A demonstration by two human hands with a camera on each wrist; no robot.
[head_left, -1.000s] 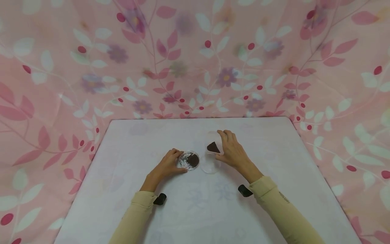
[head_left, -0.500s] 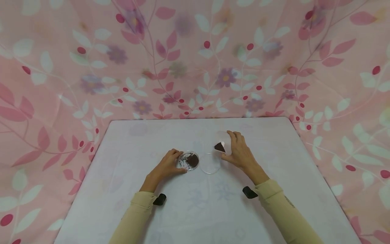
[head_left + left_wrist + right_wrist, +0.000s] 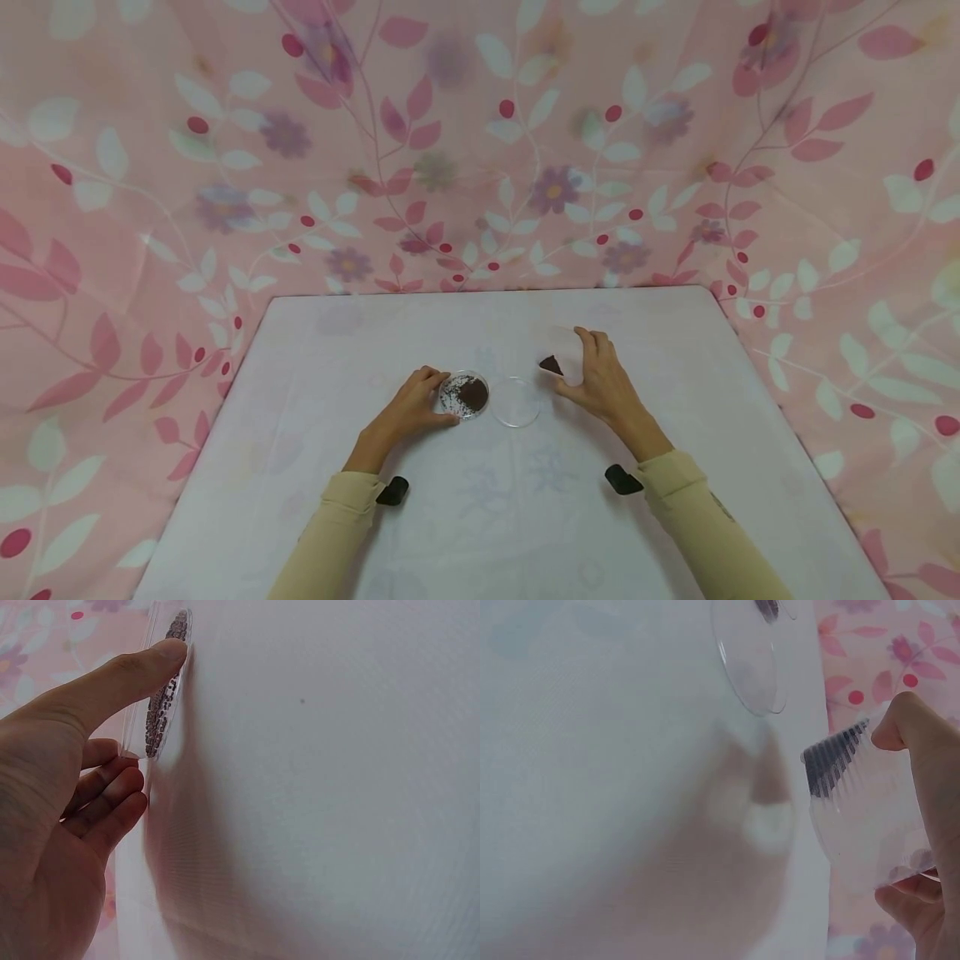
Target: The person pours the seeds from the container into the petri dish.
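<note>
My left hand grips a clear petri dish by its edge, thumb at the near side and fingers at the far side. Dark brown granules are scattered over the dish and heaped toward its right. In the left wrist view, the thumb lies across the dish's side. My right hand holds a clear ribbed plastic container tilted above the table, pinched between thumb and fingers. A wedge of dark granules has gathered in its lower corner. Between the hands lies a clear round dish or lid.
A white cloth covers the table, whose far edge meets a pink floral curtain. Similar curtain hangs at both sides. Dark wrist cameras sit beneath both beige sleeves.
My right hand has moved right with the ribbed container, away from over the middle round dish, and its tilt has changed. My left hand stays on the petri dish.
</note>
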